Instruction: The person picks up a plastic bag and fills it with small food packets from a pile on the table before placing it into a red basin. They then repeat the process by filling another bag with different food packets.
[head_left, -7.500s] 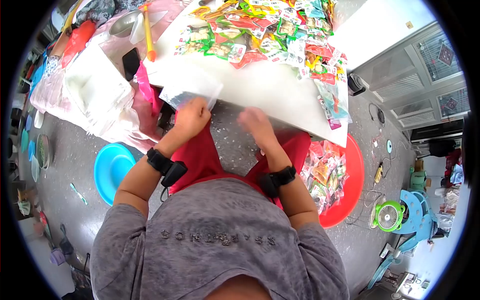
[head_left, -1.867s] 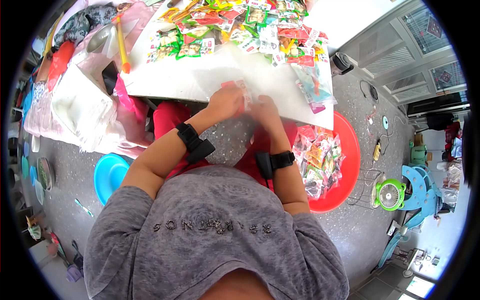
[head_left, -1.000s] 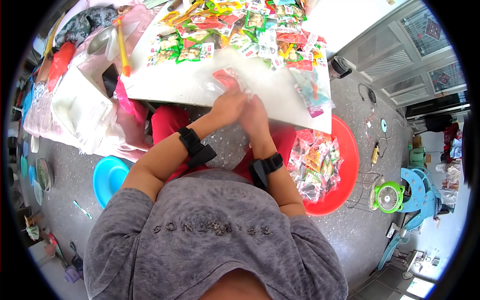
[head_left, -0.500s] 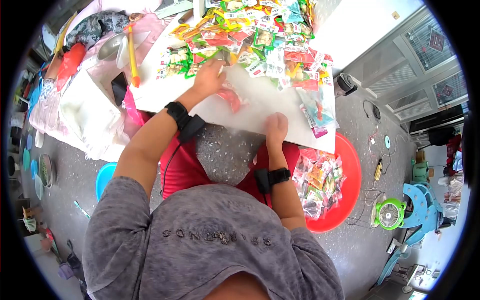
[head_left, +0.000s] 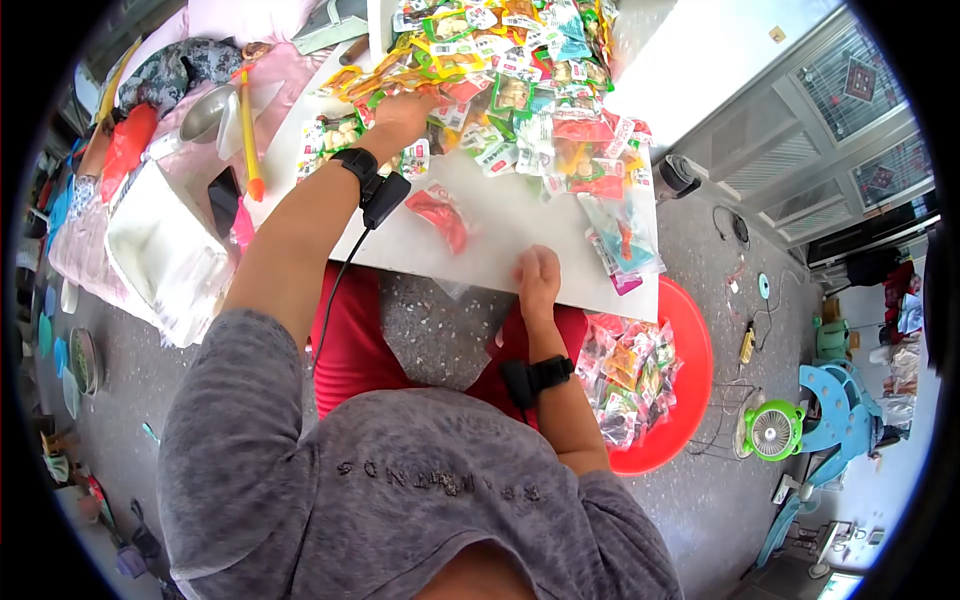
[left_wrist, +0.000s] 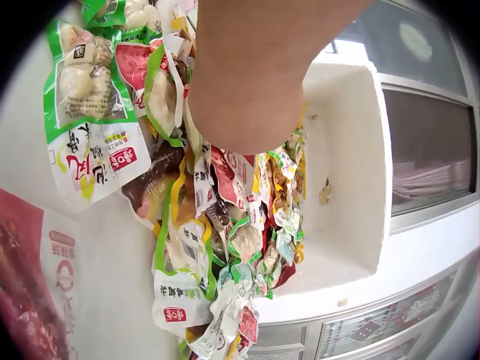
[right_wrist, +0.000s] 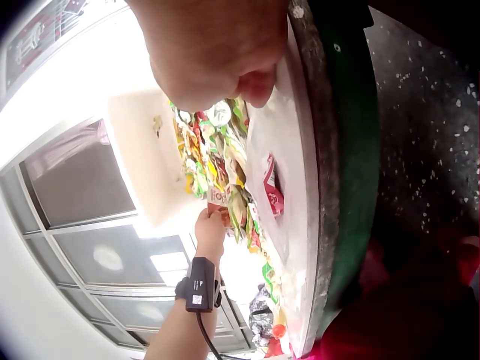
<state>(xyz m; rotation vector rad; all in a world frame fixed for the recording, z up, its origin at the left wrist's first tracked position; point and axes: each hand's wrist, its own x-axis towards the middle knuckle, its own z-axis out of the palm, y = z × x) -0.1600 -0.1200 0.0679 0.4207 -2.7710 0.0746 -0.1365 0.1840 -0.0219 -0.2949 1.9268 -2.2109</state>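
My left hand (head_left: 405,112) reaches forward into the pile of snack packets (head_left: 510,95) on the white table (head_left: 490,225). In the right wrist view, this left hand (right_wrist: 211,226) pinches a red-and-white snack packet (right_wrist: 219,198) at the pile's edge; in the left wrist view its fingers are hidden. A single red snack packet (head_left: 440,215) lies apart on the table, between the pile and my body. My right hand (head_left: 540,275) rests by the table's front edge with fingers loosely curled, and nothing shows in it. Its underside is hidden.
Below the table's right corner stands a red basin (head_left: 690,400) full of small packets. Clear bags (head_left: 625,240) lie near that corner. A white foam box (left_wrist: 341,165) stands behind the pile. To the left are a white container (head_left: 155,240), a phone (head_left: 224,200) and a yellow stick (head_left: 248,135).
Both hands were together around the red packet in clear plastic. It was left on the table; my left hand moved forward to the pile and the right drew back to the edge.
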